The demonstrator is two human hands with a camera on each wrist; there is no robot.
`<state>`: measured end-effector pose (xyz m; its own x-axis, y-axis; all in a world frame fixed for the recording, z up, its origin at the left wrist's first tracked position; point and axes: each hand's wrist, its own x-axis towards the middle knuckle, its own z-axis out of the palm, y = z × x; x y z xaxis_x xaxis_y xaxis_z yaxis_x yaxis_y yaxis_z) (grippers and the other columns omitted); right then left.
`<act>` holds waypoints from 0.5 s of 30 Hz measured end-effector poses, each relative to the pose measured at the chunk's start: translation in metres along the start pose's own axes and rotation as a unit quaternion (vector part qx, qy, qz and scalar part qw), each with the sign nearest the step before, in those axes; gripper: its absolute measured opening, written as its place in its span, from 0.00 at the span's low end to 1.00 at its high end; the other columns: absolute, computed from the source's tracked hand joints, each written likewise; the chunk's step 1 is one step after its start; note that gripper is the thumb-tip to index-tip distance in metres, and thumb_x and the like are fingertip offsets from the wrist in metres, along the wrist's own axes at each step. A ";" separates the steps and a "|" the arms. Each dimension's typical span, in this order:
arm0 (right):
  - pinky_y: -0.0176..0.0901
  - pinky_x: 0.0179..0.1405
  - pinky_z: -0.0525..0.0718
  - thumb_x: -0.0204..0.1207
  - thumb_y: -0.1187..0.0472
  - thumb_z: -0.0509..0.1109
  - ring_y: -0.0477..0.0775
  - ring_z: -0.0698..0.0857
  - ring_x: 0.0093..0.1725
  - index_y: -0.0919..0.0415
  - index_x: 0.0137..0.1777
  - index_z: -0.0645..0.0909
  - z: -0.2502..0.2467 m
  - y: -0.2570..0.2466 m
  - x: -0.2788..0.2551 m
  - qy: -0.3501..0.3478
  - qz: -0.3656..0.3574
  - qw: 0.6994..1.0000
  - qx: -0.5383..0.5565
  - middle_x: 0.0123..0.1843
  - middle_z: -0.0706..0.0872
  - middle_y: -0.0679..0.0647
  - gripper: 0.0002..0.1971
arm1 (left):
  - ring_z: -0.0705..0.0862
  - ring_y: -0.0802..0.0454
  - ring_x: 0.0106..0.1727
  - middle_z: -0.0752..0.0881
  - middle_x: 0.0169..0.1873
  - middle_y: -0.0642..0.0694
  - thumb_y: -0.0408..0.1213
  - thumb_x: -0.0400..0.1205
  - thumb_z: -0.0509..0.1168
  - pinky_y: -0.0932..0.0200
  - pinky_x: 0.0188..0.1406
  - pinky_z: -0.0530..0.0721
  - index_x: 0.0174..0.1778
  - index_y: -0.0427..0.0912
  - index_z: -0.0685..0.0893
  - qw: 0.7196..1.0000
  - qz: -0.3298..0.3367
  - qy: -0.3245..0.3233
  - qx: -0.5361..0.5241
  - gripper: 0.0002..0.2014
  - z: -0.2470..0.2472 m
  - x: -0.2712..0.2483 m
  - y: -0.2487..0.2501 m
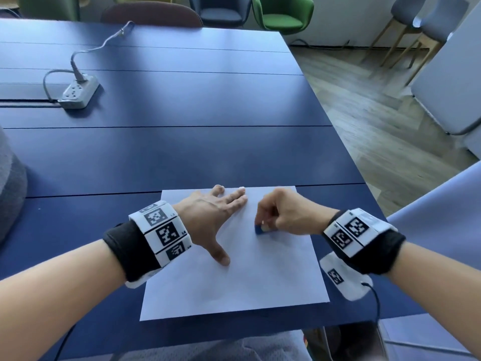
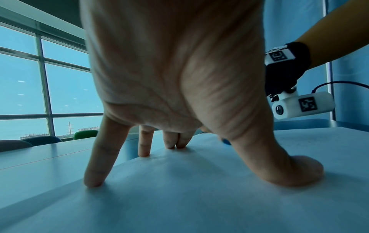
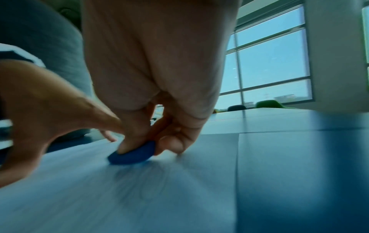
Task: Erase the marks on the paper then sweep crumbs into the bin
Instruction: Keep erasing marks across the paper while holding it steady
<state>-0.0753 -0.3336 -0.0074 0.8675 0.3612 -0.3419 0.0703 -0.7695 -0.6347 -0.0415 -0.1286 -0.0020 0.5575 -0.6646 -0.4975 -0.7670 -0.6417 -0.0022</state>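
A white sheet of paper (image 1: 234,282) lies near the front edge of the dark blue table (image 1: 182,152). My left hand (image 1: 221,212) presses flat on the paper's upper left part, fingers spread and straight (image 2: 93,181). My right hand (image 1: 270,217) pinches a small blue eraser (image 1: 259,229) between thumb and fingers and holds it down on the paper, right of the left hand. In the right wrist view the eraser (image 3: 132,155) touches the paper (image 3: 99,197), and faint grey pencil marks (image 3: 143,178) show in front of it, blurred. No bin is in view.
A white power strip (image 1: 78,93) with a grey cable lies at the table's back left. Chairs (image 1: 283,11) stand behind the table. The table's right edge (image 1: 338,126) drops to a wooden floor. A grey cushion (image 1: 10,194) sits at the left edge.
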 end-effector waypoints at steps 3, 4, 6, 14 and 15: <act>0.31 0.32 0.80 0.70 0.74 0.73 0.38 0.82 0.31 0.56 0.39 0.88 0.006 0.000 -0.001 0.056 0.014 0.998 0.034 0.35 0.88 0.53 0.12 | 0.54 0.45 0.81 0.40 0.85 0.58 0.74 0.60 0.72 0.48 0.66 0.77 0.86 0.49 0.40 1.000 0.000 0.004 0.003 0.67 0.001 0.000 -0.003; 0.36 0.34 0.83 0.70 0.74 0.73 0.43 0.83 0.33 0.55 0.39 0.88 0.009 0.001 -0.008 0.032 0.012 0.999 0.034 0.37 0.89 0.55 0.12 | 0.54 0.45 0.81 0.40 0.85 0.57 0.74 0.60 0.72 0.48 0.65 0.78 0.86 0.49 0.40 1.000 0.001 0.005 0.005 0.68 0.000 0.000 -0.003; 0.45 0.42 0.87 0.69 0.73 0.74 0.51 0.86 0.38 0.55 0.40 0.89 0.014 -0.001 -0.022 -0.052 0.001 0.999 0.013 0.41 0.89 0.58 0.10 | 0.54 0.44 0.81 0.40 0.85 0.57 0.74 0.61 0.72 0.48 0.65 0.77 0.86 0.48 0.40 1.000 0.000 0.005 0.007 0.67 0.001 0.000 -0.003; 0.55 0.47 0.88 0.68 0.73 0.73 0.56 0.87 0.40 0.57 0.39 0.88 0.012 -0.009 -0.001 0.003 -0.005 1.000 0.021 0.41 0.90 0.59 0.10 | 0.53 0.44 0.82 0.39 0.85 0.58 0.73 0.62 0.73 0.51 0.65 0.76 0.86 0.49 0.39 1.000 -0.002 0.006 0.003 0.67 0.000 -0.001 -0.001; 0.55 0.46 0.88 0.68 0.73 0.73 0.56 0.87 0.40 0.57 0.39 0.88 0.014 -0.010 -0.009 -0.031 -0.006 0.999 0.009 0.41 0.89 0.59 0.10 | 0.53 0.44 0.82 0.39 0.85 0.58 0.73 0.62 0.73 0.51 0.65 0.76 0.86 0.49 0.39 1.000 -0.003 0.008 0.003 0.67 0.000 -0.002 -0.001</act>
<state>-0.0904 -0.3215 -0.0075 0.8339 0.4038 -0.3762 0.0715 -0.7549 -0.6519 -0.0416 -0.1267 -0.0006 0.5664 -0.6671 -0.4840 -0.7660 -0.6428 -0.0104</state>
